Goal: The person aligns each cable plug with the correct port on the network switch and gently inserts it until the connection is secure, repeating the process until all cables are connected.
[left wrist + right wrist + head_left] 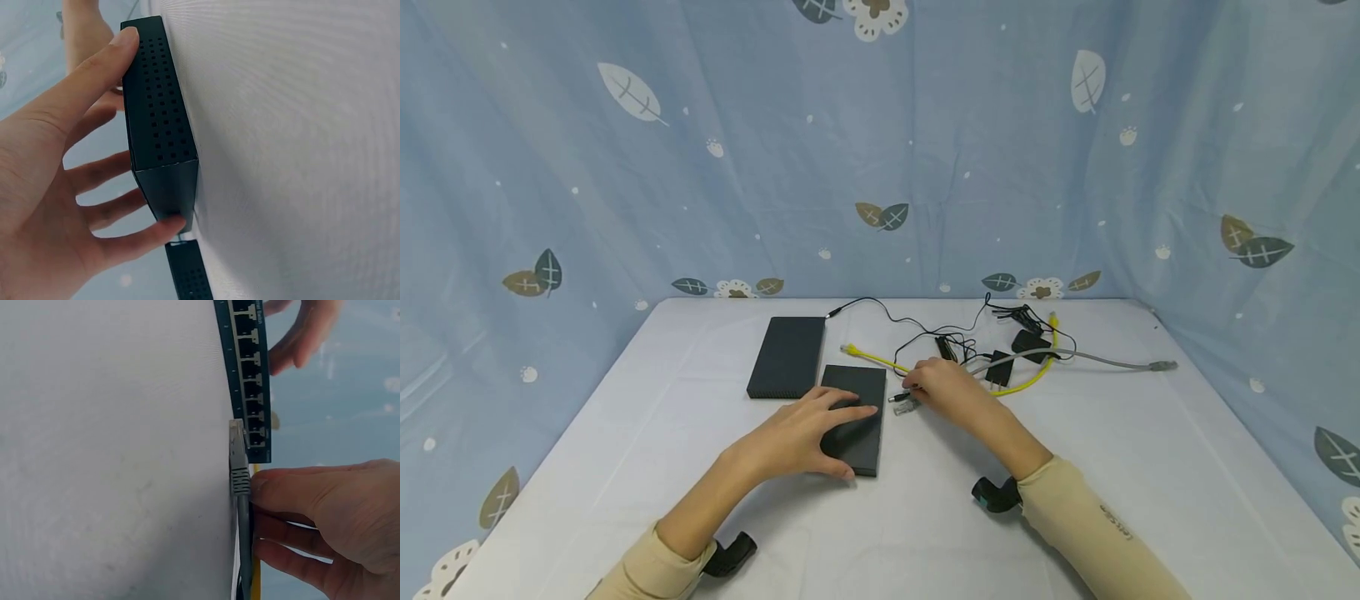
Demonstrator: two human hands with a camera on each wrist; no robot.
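Observation:
A black network switch [868,450] lies on the white table. My left hand [808,429] spans it, thumb [128,40] at one end and little finger [165,231] against the other, other fingers spread over its top. Its row of ports [253,381] shows in the right wrist view. Just right of it, my right hand [947,387] pinches a black power plug [898,397] whose tip points at the switch. Beneath that hand lies a grey Ethernet cable's clear connector [236,440], close to the port side. The right fingertips are partly hidden in the head view.
A second black switch [787,358] lies at the back left, a thin black cord's plug [832,314] at its far right corner. Black power adapters [999,369], a yellow network cable [1033,382] and the grey cable [1105,360] tangle behind and right of my right hand.

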